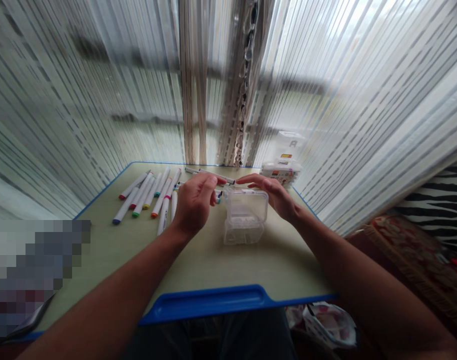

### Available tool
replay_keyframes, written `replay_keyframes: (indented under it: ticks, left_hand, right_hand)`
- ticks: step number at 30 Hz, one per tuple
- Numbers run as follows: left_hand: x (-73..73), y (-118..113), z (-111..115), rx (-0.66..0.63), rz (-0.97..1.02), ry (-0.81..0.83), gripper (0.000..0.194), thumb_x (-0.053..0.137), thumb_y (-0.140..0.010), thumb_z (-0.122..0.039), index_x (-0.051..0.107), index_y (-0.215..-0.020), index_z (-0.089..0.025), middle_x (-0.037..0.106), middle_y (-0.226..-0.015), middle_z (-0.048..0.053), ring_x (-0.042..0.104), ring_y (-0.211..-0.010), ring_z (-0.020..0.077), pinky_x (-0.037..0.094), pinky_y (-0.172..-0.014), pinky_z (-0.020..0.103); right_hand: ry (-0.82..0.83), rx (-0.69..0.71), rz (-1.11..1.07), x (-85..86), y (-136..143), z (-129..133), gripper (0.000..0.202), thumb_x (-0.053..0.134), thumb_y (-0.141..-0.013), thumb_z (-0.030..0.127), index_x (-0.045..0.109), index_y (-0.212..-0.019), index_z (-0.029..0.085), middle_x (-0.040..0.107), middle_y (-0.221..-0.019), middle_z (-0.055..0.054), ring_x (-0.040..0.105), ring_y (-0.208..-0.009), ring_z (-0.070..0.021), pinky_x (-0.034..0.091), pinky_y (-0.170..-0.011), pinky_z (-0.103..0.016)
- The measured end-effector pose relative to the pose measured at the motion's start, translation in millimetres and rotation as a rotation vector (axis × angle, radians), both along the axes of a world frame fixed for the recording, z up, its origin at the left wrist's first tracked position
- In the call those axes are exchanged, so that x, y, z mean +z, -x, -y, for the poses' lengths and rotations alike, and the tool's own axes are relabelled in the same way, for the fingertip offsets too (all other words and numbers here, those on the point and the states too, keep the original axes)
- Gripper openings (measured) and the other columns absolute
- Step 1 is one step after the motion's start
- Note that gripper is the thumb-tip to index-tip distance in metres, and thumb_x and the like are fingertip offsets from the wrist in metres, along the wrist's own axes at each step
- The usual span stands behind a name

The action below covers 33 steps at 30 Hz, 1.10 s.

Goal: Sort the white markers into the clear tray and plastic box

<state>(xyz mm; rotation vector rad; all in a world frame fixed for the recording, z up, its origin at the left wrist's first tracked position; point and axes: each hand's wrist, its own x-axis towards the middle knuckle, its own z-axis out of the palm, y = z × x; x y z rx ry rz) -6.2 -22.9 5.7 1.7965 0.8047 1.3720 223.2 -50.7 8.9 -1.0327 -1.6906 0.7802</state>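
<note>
My left hand (196, 201) is over the middle of the table, its index finger stretched to the right and its other fingers loosely bent. Its fingertip is close to a white marker (223, 178); whether they touch, I cannot tell. More markers lie crosswise behind this hand, partly hidden, with dark and teal ends (219, 194) showing past the fingers. From the right reaches my right hand (273, 194), fingers extended, tips near that white marker's right end. Between my wrists stands a clear plastic box (244, 232) with its lid (248, 207) raised.
Several white markers with coloured ends (149, 192) lie at left. A clear case (283, 170) with its lid up stands at the back right. The table has a blue rim and tray (213, 300). Strip curtains (138, 85) hang behind. A bag (329, 325) sits below.
</note>
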Motion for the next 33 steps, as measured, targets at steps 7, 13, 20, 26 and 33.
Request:
replay_keyframes:
  ticks: [7,13,20,26,33]
  left_hand:
    - [-1.7,5,-15,0.224,-0.176,-0.035,0.028,0.054,-0.091,-0.03,0.078,-0.089,-0.015,0.062,-0.062,0.001,0.055,-0.056,0.0152,0.043,-0.055,0.027]
    - [-2.5,1,-14,0.249,-0.336,-0.148,0.02,0.058,-0.085,-0.022,0.077,-0.083,-0.016,0.075,-0.083,0.005,0.06,-0.062,0.0149,0.049,-0.066,0.028]
    - [7.9,5,-8,0.252,-0.399,-0.18,0.018,0.059,-0.084,-0.02,0.076,-0.082,-0.016,0.076,-0.083,0.006,0.062,-0.063,0.0147,0.049,-0.067,0.028]
    - [27.8,17,-31,0.358,-0.329,-0.064,0.021,0.059,-0.084,-0.027,0.077,-0.086,-0.017,0.076,-0.079,0.005,0.067,-0.071,0.0177,0.05,-0.072,0.029]
    - [55.9,15,-70,0.362,-0.358,-0.09,0.025,0.061,-0.082,-0.03,0.077,-0.09,-0.014,0.077,-0.081,0.007,0.069,-0.074,0.0171,0.048,-0.071,0.026]
  right_hand:
    - [0.023,0.092,-0.031,-13.2,-4,-10,0.061,0.041,-0.096,0.068,0.081,-0.104,0.023,0.078,-0.114,-0.007,0.065,-0.117,-0.0324,0.041,-0.11,-0.051]
    - [0.012,0.061,-0.054,-15.5,-2,-9,0.058,0.044,-0.095,0.065,0.08,-0.107,0.022,0.077,-0.116,-0.007,0.066,-0.116,-0.0315,0.041,-0.109,-0.049]
    - [0.013,0.016,-0.16,-26.0,0,-14,0.051,0.048,-0.095,0.059,0.081,-0.104,0.022,0.078,-0.114,-0.009,0.066,-0.113,-0.0308,0.043,-0.105,-0.049]
    - [-0.024,-0.05,-0.202,-36.1,-1,-23,0.051,0.048,-0.094,0.059,0.082,-0.098,0.021,0.079,-0.108,-0.009,0.067,-0.105,-0.0298,0.045,-0.099,-0.047]
    - [-0.048,-0.057,-0.238,-36.7,-1,-23,0.047,0.049,-0.094,0.054,0.082,-0.096,0.021,0.079,-0.105,-0.008,0.067,-0.101,-0.0288,0.045,-0.094,-0.044]
